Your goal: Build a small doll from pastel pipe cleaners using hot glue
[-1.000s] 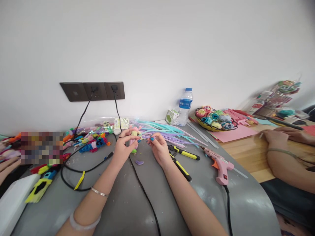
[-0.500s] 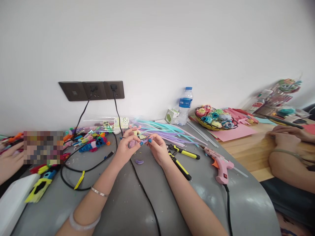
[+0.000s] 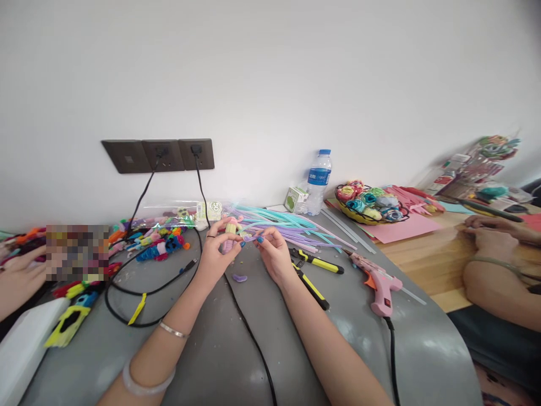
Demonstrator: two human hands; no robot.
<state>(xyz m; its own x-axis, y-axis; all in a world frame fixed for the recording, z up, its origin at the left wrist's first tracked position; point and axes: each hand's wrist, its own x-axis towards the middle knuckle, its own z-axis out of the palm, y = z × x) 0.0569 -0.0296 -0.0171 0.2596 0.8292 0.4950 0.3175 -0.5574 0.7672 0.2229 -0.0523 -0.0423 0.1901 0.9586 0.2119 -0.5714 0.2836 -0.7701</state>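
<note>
Now, left hand (image 3: 214,255): fingers closed round small yellow-and-pink chenille figure (image 3: 230,232), raised slightly since earlier.
Right hand (image 3: 274,254): pinching thin lilac chenille stem (image 3: 250,238) (tip touching figure), above grey table (image 3: 203,344).
Change: hands barely shifted.

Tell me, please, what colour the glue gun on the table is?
The glue gun is pink with an orange trigger, seen in the head view.

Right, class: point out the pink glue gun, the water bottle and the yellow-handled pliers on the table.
pink glue gun (image 3: 377,280), head view, on its body above the handle.
water bottle (image 3: 318,183), head view, on its blue label.
yellow-handled pliers (image 3: 315,260), head view, on the upper yellow handle.
</note>
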